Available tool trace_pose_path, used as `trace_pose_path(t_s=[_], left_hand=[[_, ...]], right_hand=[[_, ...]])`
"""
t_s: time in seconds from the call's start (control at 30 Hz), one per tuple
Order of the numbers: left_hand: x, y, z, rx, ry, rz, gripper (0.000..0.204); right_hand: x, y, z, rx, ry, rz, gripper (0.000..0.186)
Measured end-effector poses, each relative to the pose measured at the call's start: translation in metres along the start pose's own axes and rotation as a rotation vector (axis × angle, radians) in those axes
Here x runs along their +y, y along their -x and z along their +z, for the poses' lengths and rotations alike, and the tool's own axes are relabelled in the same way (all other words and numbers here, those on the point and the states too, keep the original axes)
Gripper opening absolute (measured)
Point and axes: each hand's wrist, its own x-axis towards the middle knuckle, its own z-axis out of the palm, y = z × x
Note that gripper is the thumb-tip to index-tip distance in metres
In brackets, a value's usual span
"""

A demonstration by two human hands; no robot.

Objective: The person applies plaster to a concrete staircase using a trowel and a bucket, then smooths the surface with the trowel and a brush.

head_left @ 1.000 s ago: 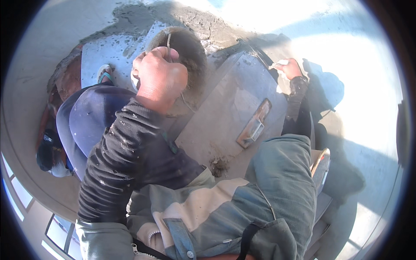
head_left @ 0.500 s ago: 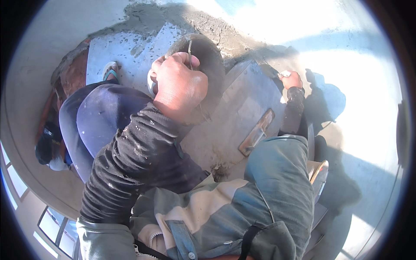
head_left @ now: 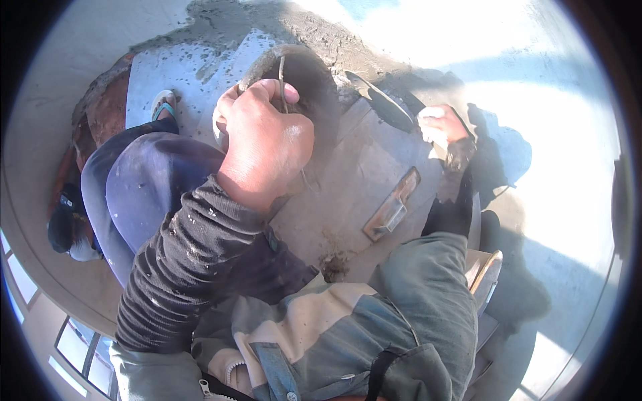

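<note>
My left hand (head_left: 264, 137) is closed around the wire handle of a grey, cement-crusted bucket (head_left: 319, 83), near its rim. The bucket is tilted, and its dark hollow shows beside my fingers. Further right, my right hand (head_left: 444, 125) grips the pale handle of a trowel (head_left: 381, 101). The trowel's grey blade points left toward the bucket, above the board. A plastering float (head_left: 393, 204) with a metal handle lies on the grey board (head_left: 348, 160) between my arms, touched by neither hand.
Wet mortar (head_left: 307, 30) spreads along the far side. A splattered white sheet (head_left: 154, 70) lies at the far left beneath my sandalled foot (head_left: 164, 103). Reddish rubble (head_left: 107, 110) is beyond it. At the right, a wood-edged tool (head_left: 485, 277) sits by my leg.
My right hand has turned and come slightly nearer, so the trowel blade now shows extended to the left. My left hand still holds the bucket; the whole view has shifted slightly.
</note>
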Motion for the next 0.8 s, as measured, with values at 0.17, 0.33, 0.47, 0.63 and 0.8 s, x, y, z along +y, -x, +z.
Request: trace_pose_path(t_s=[0.17,0.33,0.47,0.63,0.8], left_hand=[[-0.005,-0.005,0.005,0.04,-0.035,-0.118,0.028],[-0.02,-0.009,0.005,-0.093,0.342,-0.194,0.027],[-0.014,-0.005,0.007,0.03,0.098,-0.08,0.025],[-0.008,-0.003,0.006,-0.005,0.089,-0.105,0.026],[-0.007,-0.004,-0.004,-0.139,0.017,-0.148,0.026]], right_hand=[[-0.022,-0.039,0.022,0.563,0.59,0.058,0.03],[0.015,-0.081,0.004,0.679,0.894,0.065,0.04],[0.005,-0.075,0.027,0.769,0.854,0.097,0.034],[0.022,-0.03,-0.006,0.945,0.799,-0.015,0.039],[-0.002,0.048,0.0,1.079,0.876,-0.252,0.031]])
